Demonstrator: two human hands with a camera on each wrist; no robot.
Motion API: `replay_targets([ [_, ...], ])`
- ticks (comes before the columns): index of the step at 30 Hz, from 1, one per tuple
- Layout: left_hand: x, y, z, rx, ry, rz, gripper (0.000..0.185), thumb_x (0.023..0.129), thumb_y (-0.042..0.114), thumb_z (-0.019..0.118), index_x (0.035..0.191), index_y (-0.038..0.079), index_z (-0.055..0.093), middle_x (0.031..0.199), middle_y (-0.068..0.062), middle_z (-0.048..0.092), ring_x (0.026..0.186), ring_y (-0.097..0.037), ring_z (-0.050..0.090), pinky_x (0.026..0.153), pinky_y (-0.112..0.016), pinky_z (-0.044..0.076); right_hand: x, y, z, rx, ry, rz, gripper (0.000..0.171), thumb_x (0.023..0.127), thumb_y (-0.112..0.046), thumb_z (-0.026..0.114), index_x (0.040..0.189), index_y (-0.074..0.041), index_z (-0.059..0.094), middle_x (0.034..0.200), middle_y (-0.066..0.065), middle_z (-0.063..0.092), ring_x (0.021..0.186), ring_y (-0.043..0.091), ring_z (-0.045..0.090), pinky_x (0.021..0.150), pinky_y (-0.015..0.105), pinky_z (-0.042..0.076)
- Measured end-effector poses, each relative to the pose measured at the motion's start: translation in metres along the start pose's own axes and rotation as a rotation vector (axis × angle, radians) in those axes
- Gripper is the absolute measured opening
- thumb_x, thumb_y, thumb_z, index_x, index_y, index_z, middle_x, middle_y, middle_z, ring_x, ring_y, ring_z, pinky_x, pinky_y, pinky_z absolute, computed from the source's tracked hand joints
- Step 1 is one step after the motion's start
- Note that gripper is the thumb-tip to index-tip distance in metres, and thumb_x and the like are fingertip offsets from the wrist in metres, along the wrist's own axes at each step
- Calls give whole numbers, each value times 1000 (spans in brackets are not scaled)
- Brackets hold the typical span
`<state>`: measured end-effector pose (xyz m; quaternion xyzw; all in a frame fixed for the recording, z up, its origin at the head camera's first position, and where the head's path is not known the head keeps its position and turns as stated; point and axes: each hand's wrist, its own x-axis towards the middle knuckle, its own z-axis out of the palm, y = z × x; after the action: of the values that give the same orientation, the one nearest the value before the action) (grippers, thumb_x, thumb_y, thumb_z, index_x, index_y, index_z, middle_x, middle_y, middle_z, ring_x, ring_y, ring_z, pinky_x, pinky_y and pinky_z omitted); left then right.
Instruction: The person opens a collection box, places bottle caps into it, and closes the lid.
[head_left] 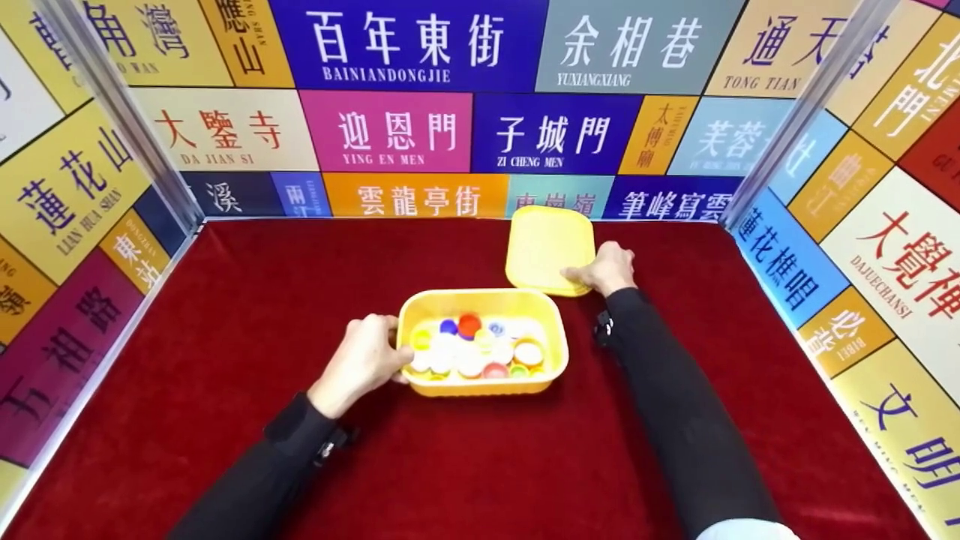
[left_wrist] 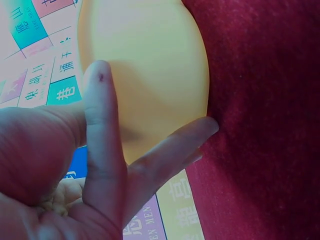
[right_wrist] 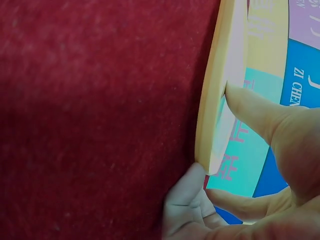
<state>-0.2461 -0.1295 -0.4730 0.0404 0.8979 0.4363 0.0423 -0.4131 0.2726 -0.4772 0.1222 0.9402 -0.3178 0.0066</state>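
A yellow plastic box [head_left: 480, 388] with rounded corners stands on the red cloth without its lid. Bottle caps [head_left: 469, 326] in white, red, blue, yellow and green lie inside it. At the box's left end, my left hand [head_left: 364, 356] grips the wall, thumb over the rim and fingers against the outside. In the left wrist view two fingers [left_wrist: 102, 125] spread over the outer wall. Behind the box to the right lies a flat yellow lid [head_left: 550, 244]. My right hand [head_left: 609, 268] pinches the lid's near right corner, thumb on top and other fingers at the edge.
Red cloth [head_left: 300, 262] covers the tabletop. Panels with printed Chinese place names [head_left: 386, 131] enclose the back and both sides. Metal posts [head_left: 795, 112] stand at the back corners. The lid's far edge is close to the back panel.
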Motion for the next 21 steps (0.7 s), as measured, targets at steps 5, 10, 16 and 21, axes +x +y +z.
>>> replay_targets([
  [5,-1,-1,-1,-9,4,11,38,93,-2,75,130,-8,81,101,-21,86,62,-18,82,57,-34,68,-1,0,-2,4,10,2,72,90,-37,99,132,13,68,135,34,72,132,48,64,123,57,56],
  [10,-1,0,-1,-10,8,15,38,92,-2,75,129,-8,81,102,-22,86,62,-19,82,56,-32,67,-1,1,-3,40,-2,22,71,89,-35,99,132,12,67,132,31,72,125,43,64,120,53,57],
  [16,-1,0,0,3,11,4,38,93,-1,76,130,-7,81,104,-22,86,62,-18,82,56,-29,66,0,3,-6,161,-48,89,64,92,-29,99,134,10,71,121,18,72,106,29,65,95,33,60],
  [21,-1,-1,-1,1,12,8,38,94,-1,76,131,-8,80,104,-23,86,63,-18,83,57,-31,67,0,5,-12,476,-144,142,53,101,-6,85,144,19,65,103,11,76,79,11,79,80,26,71],
])
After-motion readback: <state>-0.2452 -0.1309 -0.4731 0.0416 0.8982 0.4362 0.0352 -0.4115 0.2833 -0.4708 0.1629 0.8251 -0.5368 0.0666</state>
